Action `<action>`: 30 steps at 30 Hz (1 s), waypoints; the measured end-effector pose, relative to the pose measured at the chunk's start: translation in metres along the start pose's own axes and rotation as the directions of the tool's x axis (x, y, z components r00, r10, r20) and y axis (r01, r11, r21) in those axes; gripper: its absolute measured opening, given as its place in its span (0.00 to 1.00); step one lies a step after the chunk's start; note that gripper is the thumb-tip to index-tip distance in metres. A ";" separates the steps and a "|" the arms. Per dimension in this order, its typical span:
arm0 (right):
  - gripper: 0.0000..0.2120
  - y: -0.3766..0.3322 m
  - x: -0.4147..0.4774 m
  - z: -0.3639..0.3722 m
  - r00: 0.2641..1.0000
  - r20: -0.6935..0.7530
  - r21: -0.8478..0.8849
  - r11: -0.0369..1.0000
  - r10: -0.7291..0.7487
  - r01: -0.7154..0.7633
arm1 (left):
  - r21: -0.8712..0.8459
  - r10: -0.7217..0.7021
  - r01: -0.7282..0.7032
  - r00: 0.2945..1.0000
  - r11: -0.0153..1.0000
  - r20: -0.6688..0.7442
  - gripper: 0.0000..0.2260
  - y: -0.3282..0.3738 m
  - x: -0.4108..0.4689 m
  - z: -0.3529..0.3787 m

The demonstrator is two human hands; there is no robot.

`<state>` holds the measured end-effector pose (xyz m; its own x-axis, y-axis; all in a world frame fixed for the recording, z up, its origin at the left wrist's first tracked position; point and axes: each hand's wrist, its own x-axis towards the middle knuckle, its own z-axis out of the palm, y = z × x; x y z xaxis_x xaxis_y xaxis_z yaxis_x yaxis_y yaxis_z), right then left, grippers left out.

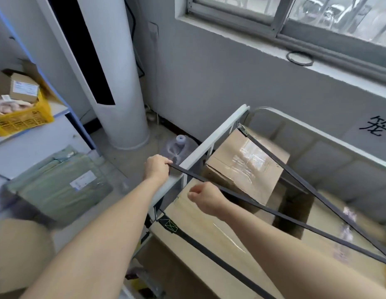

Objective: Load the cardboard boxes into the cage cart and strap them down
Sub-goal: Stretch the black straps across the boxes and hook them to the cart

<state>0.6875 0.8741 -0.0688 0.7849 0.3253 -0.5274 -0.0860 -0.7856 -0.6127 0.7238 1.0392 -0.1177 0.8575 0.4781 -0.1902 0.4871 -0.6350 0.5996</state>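
The white cage cart (211, 139) stands below the window with several taped cardboard boxes inside; one box (246, 162) sits at the far end and a large one (200, 225) lies closest to me. Dark straps cross over the boxes: one strap (295, 221) runs from my hands toward the lower right, another (291, 167) comes from the far corner of the rail. My left hand (156, 167) grips the end of the strap just outside the cart's left rail. My right hand (206, 198) is curled around the same strap just inside the rail, above the near box.
A tall white column unit (114, 83) stands behind the cart at the left. A water jug (177, 147) sits on the floor beside the rail. Green bagged parcels (58, 184) and a yellow crate (23, 117) lie on the left. A brown box (19, 253) is at bottom left.
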 end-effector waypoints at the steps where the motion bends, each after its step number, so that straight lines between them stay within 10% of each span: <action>1: 0.14 0.003 0.010 0.009 1.000 0.010 0.016 1.000 0.016 -0.016 | 0.001 0.000 0.000 1.000 1.000 0.022 0.17 -0.007 0.003 0.004; 13: 0.19 0.012 0.085 0.065 0.999 0.050 0.610 0.792 -0.008 -0.024 | -0.312 -0.052 0.189 0.916 0.931 0.398 0.12 -0.030 0.036 0.021; 20: 0.13 0.033 0.056 0.042 0.997 0.078 0.430 0.902 0.002 -0.036 | -0.345 -0.055 0.186 0.933 0.920 0.356 0.09 -0.019 0.018 0.015; 26: 0.14 0.036 0.009 -0.010 0.996 0.083 0.347 0.938 -0.032 0.001 | -0.116 0.086 -0.073 0.991 0.991 0.107 0.11 0.016 -0.020 -0.008; 30: 0.14 0.034 -0.024 -0.038 0.997 0.059 0.333 0.943 -0.050 0.028 | -0.075 0.316 -0.319 0.830 0.945 0.459 0.12 0.053 -0.060 -0.018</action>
<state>0.6892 0.8193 -0.0545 0.7508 0.3949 -0.5295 -0.2631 -0.5564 -0.7881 0.6949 0.9878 -0.0602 0.9420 -0.0828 -0.3253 0.1744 -0.7073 0.6851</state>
